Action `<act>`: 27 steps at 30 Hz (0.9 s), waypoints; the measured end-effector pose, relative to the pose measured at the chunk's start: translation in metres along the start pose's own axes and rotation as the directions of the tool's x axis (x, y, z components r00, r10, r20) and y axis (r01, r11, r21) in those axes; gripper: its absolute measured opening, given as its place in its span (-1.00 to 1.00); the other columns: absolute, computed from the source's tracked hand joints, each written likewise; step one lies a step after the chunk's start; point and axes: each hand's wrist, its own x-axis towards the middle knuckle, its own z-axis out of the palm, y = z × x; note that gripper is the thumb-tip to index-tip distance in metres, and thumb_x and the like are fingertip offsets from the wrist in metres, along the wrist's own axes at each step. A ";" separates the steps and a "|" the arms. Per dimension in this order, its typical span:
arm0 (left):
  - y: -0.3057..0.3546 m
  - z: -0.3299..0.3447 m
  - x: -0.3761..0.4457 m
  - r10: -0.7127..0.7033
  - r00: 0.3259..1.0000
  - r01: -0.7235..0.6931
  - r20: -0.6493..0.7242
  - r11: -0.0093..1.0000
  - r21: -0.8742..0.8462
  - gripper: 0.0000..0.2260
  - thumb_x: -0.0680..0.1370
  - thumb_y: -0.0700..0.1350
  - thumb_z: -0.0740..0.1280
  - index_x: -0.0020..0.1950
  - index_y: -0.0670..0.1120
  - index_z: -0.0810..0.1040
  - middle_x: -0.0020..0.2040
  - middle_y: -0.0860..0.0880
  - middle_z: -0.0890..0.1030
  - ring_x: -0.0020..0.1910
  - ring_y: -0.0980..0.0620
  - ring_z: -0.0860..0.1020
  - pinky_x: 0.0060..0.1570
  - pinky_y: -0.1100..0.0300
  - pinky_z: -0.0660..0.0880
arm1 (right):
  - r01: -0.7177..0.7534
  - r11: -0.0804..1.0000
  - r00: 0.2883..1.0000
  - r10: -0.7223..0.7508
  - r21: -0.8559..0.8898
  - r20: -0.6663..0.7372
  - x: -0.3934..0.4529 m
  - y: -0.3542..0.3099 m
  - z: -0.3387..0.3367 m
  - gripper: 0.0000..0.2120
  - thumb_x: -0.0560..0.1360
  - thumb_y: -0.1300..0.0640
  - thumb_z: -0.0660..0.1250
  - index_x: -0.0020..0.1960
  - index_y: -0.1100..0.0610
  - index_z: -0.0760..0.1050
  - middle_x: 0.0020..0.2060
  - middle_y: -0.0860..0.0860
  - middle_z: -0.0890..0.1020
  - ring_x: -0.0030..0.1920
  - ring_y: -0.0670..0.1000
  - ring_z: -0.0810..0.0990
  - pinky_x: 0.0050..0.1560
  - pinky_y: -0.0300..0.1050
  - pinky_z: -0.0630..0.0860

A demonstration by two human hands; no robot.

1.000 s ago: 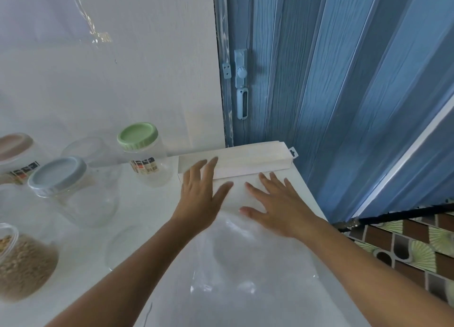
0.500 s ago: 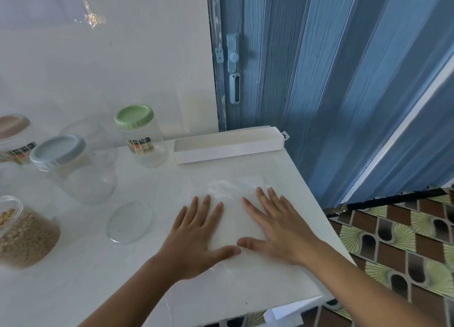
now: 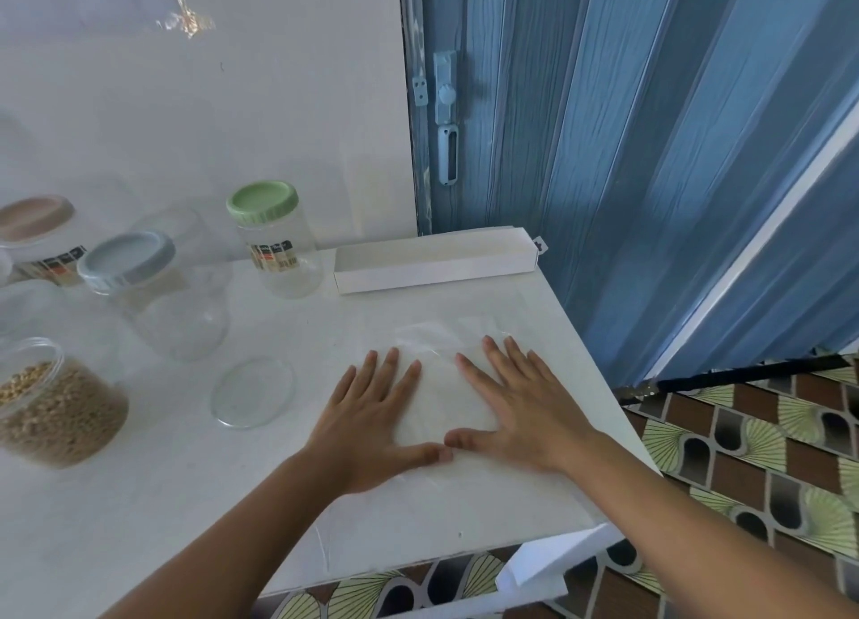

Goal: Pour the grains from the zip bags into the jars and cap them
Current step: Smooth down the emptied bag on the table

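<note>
White bench [image 3: 186, 502] against a white wall, blue folding door [image 3: 604, 153] to the right, patterned floor below. Both hands lie flat, fingers spread, on an empty clear zip bag [image 3: 441, 400] near the bench's right front corner: left hand [image 3: 372, 423] and right hand [image 3: 525, 414], thumbs nearly meeting.

That bag looks thin, limp and slick, almost weightless; it will slide on the smooth top and cling or crumple if grabbed mid-sheet. Best taken, I judge, by pinching an edge or corner, perhaps the far edge beyond the fingertips.

To the left stands an uncapped jar [image 3: 56, 404] holding tan grains; its load should make it heavy, and it looks like smooth plastic, so grip the body with a full hand. A clear lid [image 3: 253, 393] lies flat between that jar and the hands, light and rigid, easiest lifted by its rim. Behind stand capped jars with green [image 3: 279, 241], blue [image 3: 153, 293] and pink [image 3: 37, 232] lids, seemingly empty, and a long white box [image 3: 432, 265].
</note>
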 end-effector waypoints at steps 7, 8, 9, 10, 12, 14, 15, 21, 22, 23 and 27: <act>-0.003 -0.002 0.000 0.022 1.000 -0.022 0.021 1.000 -0.009 0.03 0.39 0.70 -0.07 0.62 0.18 -0.44 0.60 0.07 -0.50 0.57 0.01 -0.52 0.62 -0.06 -0.31 | 0.005 1.000 1.000 -0.006 0.006 0.025 0.000 0.001 -0.001 0.02 0.35 -0.73 -0.13 0.62 -0.26 -0.40 0.62 -0.02 -0.41 0.61 0.06 -0.46 0.64 0.12 -0.28; -0.005 -0.003 0.000 0.031 0.999 -0.031 0.032 0.999 -0.018 0.03 0.39 0.70 -0.06 0.62 0.19 -0.44 0.60 0.07 -0.50 0.57 0.02 -0.52 0.62 -0.06 -0.32 | 0.008 1.000 0.999 -0.008 0.007 0.034 0.000 0.002 -0.002 0.02 0.36 -0.73 -0.13 0.61 -0.26 -0.41 0.62 -0.03 -0.42 0.60 0.06 -0.47 0.63 0.12 -0.29; -0.007 -0.004 0.000 0.041 0.998 -0.040 0.044 0.999 -0.027 0.04 0.38 0.71 -0.06 0.61 0.19 -0.45 0.60 0.08 -0.51 0.56 0.03 -0.53 0.62 -0.05 -0.32 | 0.012 1.000 0.999 -0.012 0.008 0.046 0.000 0.003 -0.002 0.02 0.36 -0.72 -0.13 0.61 -0.26 -0.42 0.61 -0.03 -0.43 0.60 0.05 -0.48 0.63 0.12 -0.30; -0.010 -0.005 0.001 0.051 0.997 -0.049 0.056 0.998 -0.034 0.04 0.38 0.71 -0.05 0.61 0.20 -0.45 0.59 0.08 -0.52 0.56 0.04 -0.53 0.62 -0.04 -0.32 | 0.017 1.000 0.998 -0.017 0.010 0.059 0.000 0.004 -0.002 0.02 0.36 -0.72 -0.13 0.61 -0.26 -0.42 0.61 -0.04 -0.44 0.59 0.05 -0.49 0.63 0.12 -0.31; -0.014 -0.007 0.001 0.071 0.995 -0.069 0.075 0.997 -0.038 0.03 0.38 0.71 -0.05 0.60 0.21 -0.47 0.58 0.10 -0.53 0.55 0.05 -0.54 0.63 -0.04 -0.31 | 0.027 0.999 0.997 -0.028 0.019 0.078 0.000 0.006 -0.004 0.01 0.38 -0.71 -0.11 0.61 -0.26 -0.43 0.61 -0.04 -0.44 0.59 0.04 -0.50 0.62 0.11 -0.33; -0.017 -0.007 0.000 0.086 0.993 -0.083 0.083 0.996 -0.030 0.02 0.38 0.71 -0.07 0.59 0.22 -0.48 0.58 0.11 -0.54 0.55 0.06 -0.54 0.63 -0.04 -0.29 | 0.033 0.999 0.996 -0.035 0.022 0.086 0.000 0.007 -0.005 0.00 0.39 -0.70 -0.09 0.61 -0.26 -0.42 0.61 -0.04 -0.44 0.59 0.04 -0.50 0.62 0.09 -0.34; -0.018 -0.007 0.000 0.088 0.993 -0.086 0.079 0.996 -0.026 0.03 0.38 0.71 -0.07 0.59 0.22 -0.48 0.58 0.12 -0.54 0.55 0.06 -0.53 0.63 -0.03 -0.29 | 0.033 0.999 0.996 -0.035 0.021 0.084 0.000 0.006 -0.005 0.00 0.39 -0.70 -0.09 0.61 -0.26 -0.42 0.61 -0.04 -0.44 0.59 0.04 -0.49 0.62 0.09 -0.34; -0.016 -0.004 -0.002 0.078 0.996 -0.077 0.034 0.997 -0.025 0.04 0.37 0.71 -0.07 0.61 0.20 -0.44 0.59 0.12 -0.51 0.56 0.07 -0.52 0.62 -0.01 -0.31 | 0.029 1.000 0.998 -0.029 0.006 0.062 0.000 0.007 -0.001 0.00 0.39 -0.71 -0.12 0.61 -0.26 -0.42 0.61 -0.06 -0.44 0.59 0.04 -0.49 0.63 0.09 -0.32; -0.016 -0.003 -0.002 0.077 0.997 -0.076 0.030 0.997 -0.027 0.03 0.37 0.71 -0.07 0.61 0.21 -0.44 0.59 0.12 -0.51 0.56 0.06 -0.52 0.62 -0.01 -0.31 | 0.028 1.000 0.998 -0.028 0.004 0.062 0.000 0.007 -0.001 0.00 0.39 -0.71 -0.12 0.61 -0.26 -0.42 0.61 -0.06 -0.44 0.60 0.04 -0.48 0.63 0.09 -0.32; -0.016 -0.003 -0.001 0.075 0.997 -0.075 0.026 0.997 -0.028 0.03 0.38 0.71 -0.06 0.61 0.21 -0.43 0.60 0.13 -0.50 0.57 0.06 -0.52 0.62 0.00 -0.32 | 0.026 1.000 0.998 -0.026 0.003 0.063 0.001 0.007 -0.001 0.00 0.38 -0.71 -0.12 0.61 -0.27 -0.42 0.61 -0.06 -0.44 0.60 0.04 -0.48 0.63 0.09 -0.32; -0.016 -0.003 0.000 0.063 0.998 -0.062 0.005 0.993 -0.096 0.01 0.38 0.70 0.01 0.63 0.27 -0.36 0.61 0.16 -0.45 0.58 0.09 -0.49 0.61 0.01 -0.32 | 0.014 0.999 0.995 -0.017 0.030 0.101 0.001 0.006 -0.004 0.00 0.38 -0.71 -0.11 0.61 -0.27 -0.42 0.60 -0.06 -0.46 0.58 0.03 -0.52 0.62 0.11 -0.35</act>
